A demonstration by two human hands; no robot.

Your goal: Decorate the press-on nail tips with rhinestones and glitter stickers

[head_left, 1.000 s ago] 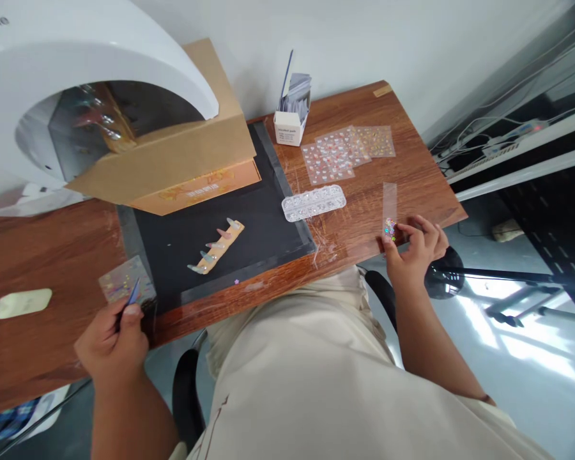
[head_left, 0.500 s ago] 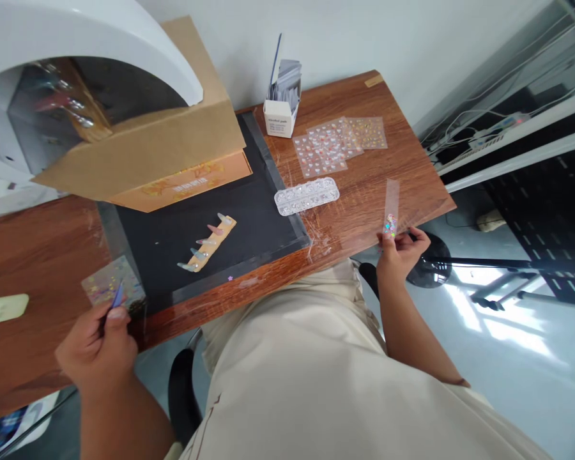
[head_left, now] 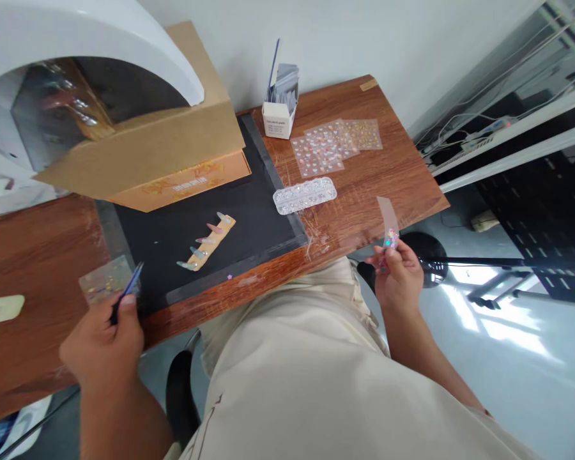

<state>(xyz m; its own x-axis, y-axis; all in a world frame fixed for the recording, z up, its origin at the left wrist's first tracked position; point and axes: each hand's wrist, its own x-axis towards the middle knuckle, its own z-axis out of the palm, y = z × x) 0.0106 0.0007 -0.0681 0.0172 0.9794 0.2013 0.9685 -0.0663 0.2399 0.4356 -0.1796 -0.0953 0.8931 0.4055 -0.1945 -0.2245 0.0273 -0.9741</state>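
Observation:
My left hand (head_left: 104,338) is closed around purple-blue tweezers (head_left: 130,283), their tips pointing up and away at the mat's left edge. Beside that hand, partly under it, lies a clear sheet with small coloured bits (head_left: 96,279). At the table's right front edge, my right hand (head_left: 400,281) pinches a narrow clear packet (head_left: 388,216). Shiny multicoloured sequins are gathered at its lower end, by my fingers. On the black mat (head_left: 249,211), a wooden strip (head_left: 216,245) bears several long pointed false nails. A tiny purple star (head_left: 229,276) lies near the mat's front border.
A clear case of rhinestones (head_left: 305,195) straddles the mat's right edge. Sticker sheets (head_left: 319,153) overlap behind it, near a white box of alcohol pads (head_left: 276,121). A cardboard box (head_left: 172,140) and a white ring-shaped device (head_left: 110,32) stand at the back left.
My right hand has lifted the clear packet off the tabletop and tilted it. My left hand has shifted slightly right, and the tweezers now point further right.

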